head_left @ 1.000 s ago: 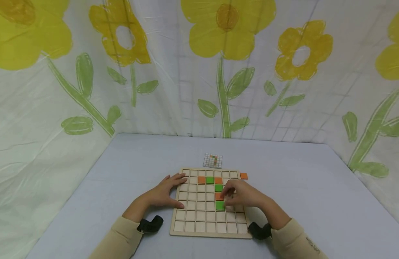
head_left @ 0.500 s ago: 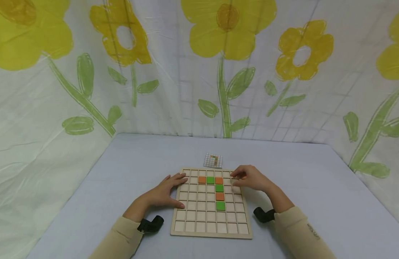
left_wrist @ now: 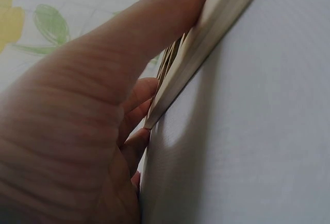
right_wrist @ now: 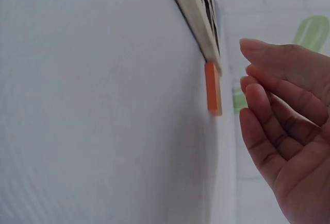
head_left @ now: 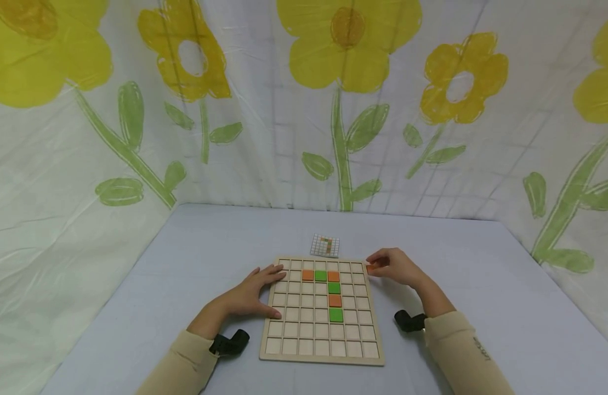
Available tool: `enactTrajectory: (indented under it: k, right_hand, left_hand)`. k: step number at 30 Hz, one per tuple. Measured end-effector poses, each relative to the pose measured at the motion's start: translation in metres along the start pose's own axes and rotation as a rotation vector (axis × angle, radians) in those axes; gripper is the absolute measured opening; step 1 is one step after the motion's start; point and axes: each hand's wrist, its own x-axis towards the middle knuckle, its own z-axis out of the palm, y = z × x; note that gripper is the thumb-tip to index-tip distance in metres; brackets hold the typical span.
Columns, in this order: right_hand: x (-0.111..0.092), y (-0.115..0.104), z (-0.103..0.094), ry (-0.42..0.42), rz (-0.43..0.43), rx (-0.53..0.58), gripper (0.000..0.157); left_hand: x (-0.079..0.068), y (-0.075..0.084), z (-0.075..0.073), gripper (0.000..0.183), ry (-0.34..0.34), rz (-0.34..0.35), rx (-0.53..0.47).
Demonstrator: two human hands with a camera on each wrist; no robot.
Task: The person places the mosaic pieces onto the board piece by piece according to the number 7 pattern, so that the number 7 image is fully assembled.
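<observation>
A wooden grid board [head_left: 305, 329] lies on the table with orange and green square tiles in some of its cells. My left hand [head_left: 242, 293] rests against its left edge; fingertips lie over the upper corner, and the thumb [left_wrist: 170, 13] touches the side. Just off the board's upper right corner lies a loose orange tile [right_wrist: 212, 89]. Close over that tile hovers my right hand [head_left: 399, 269], fingers loosely bent and a gap between them and the tile in the right wrist view. The right hand partly hides the tile in the head view.
A small card [head_left: 325, 245] printed with a coloured grid lies just behind the board. Black wrist-worn devices [head_left: 229, 343] sit under both sleeves. Behind the table [head_left: 225, 225] hangs a white curtain [head_left: 264, 164] with yellow flowers.
My right hand has moved from the tiles in the board's middle up and right, past the board's edge, to the loose orange tile. My left hand stays in place.
</observation>
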Motion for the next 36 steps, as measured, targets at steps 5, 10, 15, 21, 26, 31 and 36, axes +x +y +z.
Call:
enactTrajectory:
  k: [5,10,15,21,26,31,36]
  right_hand:
    - [0.001,0.007,-0.001,0.004,0.037,0.012,0.033]
    - [0.000,0.012,-0.001,0.011,0.053,0.004,0.033]
    - [0.000,0.018,0.000,0.015,0.060,0.009,0.033]
    - [0.001,0.023,0.001,0.032,0.079,0.010,0.028]
    - [0.002,0.023,0.001,0.037,0.072,-0.003,0.025]
    - [0.002,0.020,0.001,0.044,0.080,-0.016,0.024]
    - [0.001,0.019,0.001,0.048,0.088,-0.025,0.025]
  left_hand:
    - [0.000,0.000,0.001,0.094,-0.001,-0.010,0.003]
    - [0.001,-0.001,0.001,0.094,0.002,-0.010,0.002]
    - [0.001,-0.002,0.001,0.094,0.002,-0.014,0.011]
    - [0.001,-0.002,0.000,0.094,0.005,0.004,0.008]
    - [0.001,-0.001,0.000,0.093,0.003,0.009,0.009]
    - [0.001,0.000,-0.001,0.093,0.000,0.004,0.009]
    - [0.001,0.000,-0.001,0.093,0.001,0.002,0.009]
